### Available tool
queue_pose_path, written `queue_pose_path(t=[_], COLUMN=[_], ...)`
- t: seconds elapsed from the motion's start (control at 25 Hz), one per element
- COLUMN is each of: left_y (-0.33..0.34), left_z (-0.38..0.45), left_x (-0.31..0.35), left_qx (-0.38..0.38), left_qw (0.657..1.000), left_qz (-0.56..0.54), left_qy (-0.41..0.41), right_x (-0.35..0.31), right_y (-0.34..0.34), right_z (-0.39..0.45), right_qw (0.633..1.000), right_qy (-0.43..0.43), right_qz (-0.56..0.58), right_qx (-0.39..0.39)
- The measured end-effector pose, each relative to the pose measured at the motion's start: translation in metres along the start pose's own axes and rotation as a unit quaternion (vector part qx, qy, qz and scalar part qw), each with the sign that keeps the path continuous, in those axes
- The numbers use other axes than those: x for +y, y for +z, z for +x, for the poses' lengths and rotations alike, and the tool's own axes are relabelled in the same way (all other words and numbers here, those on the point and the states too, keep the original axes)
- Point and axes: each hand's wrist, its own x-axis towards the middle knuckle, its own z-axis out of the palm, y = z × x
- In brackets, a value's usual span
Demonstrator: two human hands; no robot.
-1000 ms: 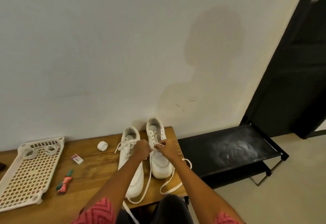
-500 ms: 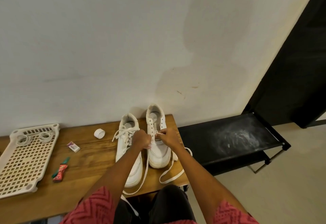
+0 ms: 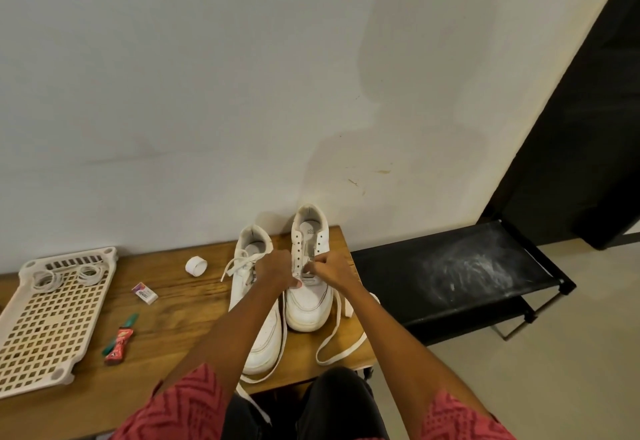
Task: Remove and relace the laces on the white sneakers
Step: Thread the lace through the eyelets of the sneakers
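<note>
Perforated white tray (image 3: 52,322) left of sneakers, holding coiled cords (image 3: 67,275); left hand (image 3: 275,268), right hand (image 3: 332,268) each pinching lace (image 3: 337,346) over right sneaker (image 3: 308,304).

Wooden table (image 3: 194,304); two white sneakers (image 3: 308,304), perforated tray (image 3: 45,322), tape roll (image 3: 196,266), eraser (image 3: 144,292)

No print can be read — the insole mark in the right sneaker (image 3: 310,231) is too blurred.

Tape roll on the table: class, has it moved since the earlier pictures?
No. The tape roll keeps its place between the eraser and the left sneaker; only the camera's view has shifted.
</note>
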Motion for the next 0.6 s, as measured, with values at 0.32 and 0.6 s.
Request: queue_pose_path(t=[0.32,0.6], left_y=[0.003,-0.023], left_z=[0.009,-0.009], left_x=[-0.004,-0.038], left_qx=[0.048,0.038], left_qw=[0.996,0.995], left_qz=[-0.068,-0.007], left_qy=[0.03,-0.09], right_x=[-0.008,-0.011], right_y=[0.008,-0.002], right_z=[0.006,0.0], right_qw=[0.998,0.998], right_qy=[-0.016,-0.016], right_qz=[-0.031,-0.061], right_qx=[0.047,0.014])
